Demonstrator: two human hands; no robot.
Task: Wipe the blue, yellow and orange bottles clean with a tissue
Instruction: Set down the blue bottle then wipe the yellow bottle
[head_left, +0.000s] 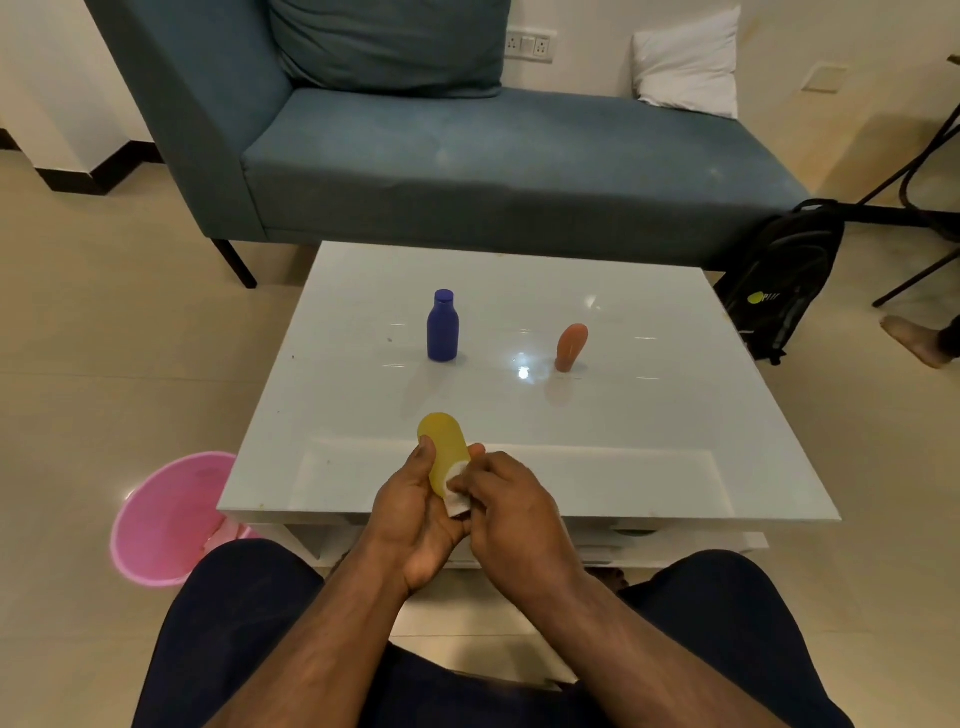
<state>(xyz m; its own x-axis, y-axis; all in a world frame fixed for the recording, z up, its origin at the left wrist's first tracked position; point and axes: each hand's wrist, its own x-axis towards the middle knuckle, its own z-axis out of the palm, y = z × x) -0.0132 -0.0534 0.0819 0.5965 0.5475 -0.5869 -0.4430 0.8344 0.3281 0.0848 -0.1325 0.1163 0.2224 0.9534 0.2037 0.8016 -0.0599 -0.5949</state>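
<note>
Setting: home living room. Evidence — blue-grey sofa (467, 150) with matching cushion (389, 47) and white pillow (691, 62) against a cream wall; wall sockets (527, 45) above the seat; glossy white low counter (363, 405) with a shelf beneath, standing just in front of the sofa; beige tiled floor (104, 322); pink plastic bin (166, 519) beside the counter; black backpack (779, 286) on the floor at the sofa's end — a bare foot (914, 340) near it.
</note>
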